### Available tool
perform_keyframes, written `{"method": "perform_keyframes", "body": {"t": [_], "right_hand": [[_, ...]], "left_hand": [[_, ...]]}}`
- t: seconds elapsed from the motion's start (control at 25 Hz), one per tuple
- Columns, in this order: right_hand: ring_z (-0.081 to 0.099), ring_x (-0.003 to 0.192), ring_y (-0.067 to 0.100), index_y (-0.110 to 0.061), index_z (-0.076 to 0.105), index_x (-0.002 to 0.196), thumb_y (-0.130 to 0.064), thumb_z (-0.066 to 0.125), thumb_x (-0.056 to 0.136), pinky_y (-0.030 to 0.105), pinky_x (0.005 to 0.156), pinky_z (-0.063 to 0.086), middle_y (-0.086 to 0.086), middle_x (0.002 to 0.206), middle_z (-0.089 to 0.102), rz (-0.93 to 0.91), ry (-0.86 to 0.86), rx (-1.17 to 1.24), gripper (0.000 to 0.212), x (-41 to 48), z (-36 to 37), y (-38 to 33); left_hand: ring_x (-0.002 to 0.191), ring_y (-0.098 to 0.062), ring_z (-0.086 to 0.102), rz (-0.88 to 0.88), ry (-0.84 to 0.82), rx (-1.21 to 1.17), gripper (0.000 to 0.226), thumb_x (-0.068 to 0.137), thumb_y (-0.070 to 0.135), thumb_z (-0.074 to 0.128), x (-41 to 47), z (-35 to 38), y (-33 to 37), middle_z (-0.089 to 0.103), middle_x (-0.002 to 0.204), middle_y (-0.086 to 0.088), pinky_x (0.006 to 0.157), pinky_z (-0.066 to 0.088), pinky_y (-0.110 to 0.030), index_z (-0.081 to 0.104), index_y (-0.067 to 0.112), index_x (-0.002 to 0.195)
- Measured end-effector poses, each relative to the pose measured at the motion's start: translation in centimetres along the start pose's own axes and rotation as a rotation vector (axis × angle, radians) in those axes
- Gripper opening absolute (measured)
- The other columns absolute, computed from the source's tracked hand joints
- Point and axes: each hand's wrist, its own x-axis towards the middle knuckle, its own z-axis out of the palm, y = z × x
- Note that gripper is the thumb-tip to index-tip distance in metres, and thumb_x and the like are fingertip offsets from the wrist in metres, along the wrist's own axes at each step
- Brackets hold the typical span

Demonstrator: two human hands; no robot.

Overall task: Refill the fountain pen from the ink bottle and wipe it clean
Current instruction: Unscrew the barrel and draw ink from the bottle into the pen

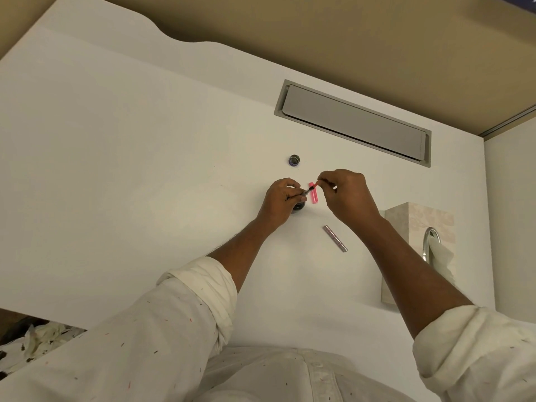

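The fountain pen (309,189) is stripped down — a dark grip section with a pink converter end, small in view, held tilted just above the dark ink bottle (298,207). The left hand (280,200) curls over the bottle, fingers (293,195) pinched shut on the pen's dark end. The right hand (343,195) pinches the pink tip, fingertips closed on it. A pink barrel (313,196) lies on the white counter (116,169) between the two hands. The bottle cap (294,160) sits beyond the fingers; a silvery pen cap (335,238) lies nearer the body. No lettering can be read.
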Motion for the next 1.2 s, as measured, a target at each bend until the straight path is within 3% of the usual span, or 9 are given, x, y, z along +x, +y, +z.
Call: {"method": "perform_keyframes", "body": {"t": [0.24,0.4,0.56,0.88,0.96,1.08,1.2], "right_hand": [[0.058,0.071,0.027,-0.002,0.067,0.083,-0.016,0.054,0.093,0.042,0.068,0.049,0.014,0.075,0.067,0.033,-0.011,-0.036,0.021,0.11,0.27,0.02],[0.065,0.079,0.027,-0.004,0.071,0.102,-0.010,0.060,0.089,0.038,0.077,0.053,0.013,0.090,0.073,0.051,0.052,0.069,0.018,-0.11,0.05,-0.04],[0.063,0.075,0.028,-0.004,0.072,0.092,-0.007,0.058,0.089,0.040,0.072,0.052,0.013,0.083,0.072,-0.001,0.043,0.028,0.014,0.00,0.06,-0.02],[0.055,0.066,0.029,-0.001,0.063,0.077,-0.017,0.053,0.093,0.041,0.065,0.048,0.015,0.069,0.064,0.046,-0.018,-0.048,0.025,0.14,0.42,0.08],[0.059,0.068,0.026,-0.003,0.067,0.081,-0.017,0.056,0.091,0.039,0.067,0.050,0.013,0.073,0.068,0.052,0.006,-0.016,0.021,0.05,0.40,0.08],[0.065,0.079,0.023,-0.006,0.071,0.103,-0.012,0.061,0.089,0.034,0.077,0.053,0.010,0.089,0.073,0.070,0.062,0.073,0.018,-0.21,0.24,-0.11],[0.066,0.083,0.026,-0.005,0.071,0.101,-0.007,0.058,0.089,0.036,0.078,0.054,0.013,0.094,0.074,0.042,0.059,0.057,0.018,-0.18,0.27,-0.05]], "left_hand": [[0.102,-0.025,0.055,-0.008,-0.006,0.006,0.016,0.080,0.009,0.067,0.00,-0.01,-0.03,0.064,0.106,-0.014,0.084,0.041,-0.024,0.073,0.001,0.092],[0.103,-0.025,0.054,-0.010,-0.006,0.003,0.017,0.080,0.010,0.067,-0.02,-0.02,-0.03,0.064,0.107,-0.014,0.085,0.041,-0.024,0.073,0.001,0.093],[0.105,-0.024,0.053,-0.018,-0.007,-0.009,0.018,0.080,0.010,0.067,-0.05,0.01,-0.07,0.063,0.108,-0.014,0.087,0.041,-0.025,0.073,0.001,0.094],[0.106,-0.025,0.052,-0.012,-0.004,0.010,0.018,0.080,0.010,0.066,-0.07,-0.01,-0.07,0.063,0.109,-0.015,0.088,0.039,-0.023,0.073,0.001,0.095],[0.106,-0.025,0.052,-0.013,-0.007,0.014,0.018,0.080,0.010,0.066,-0.05,-0.01,-0.05,0.063,0.109,-0.015,0.088,0.039,-0.024,0.073,0.001,0.095],[0.106,-0.025,0.052,-0.014,-0.010,0.017,0.018,0.080,0.010,0.067,0.00,-0.04,-0.02,0.063,0.109,-0.015,0.087,0.039,-0.023,0.073,0.001,0.095],[0.106,-0.024,0.052,-0.018,-0.006,0.014,0.018,0.080,0.010,0.067,-0.03,-0.05,-0.04,0.063,0.109,-0.014,0.087,0.038,-0.022,0.073,0.001,0.094]]}}
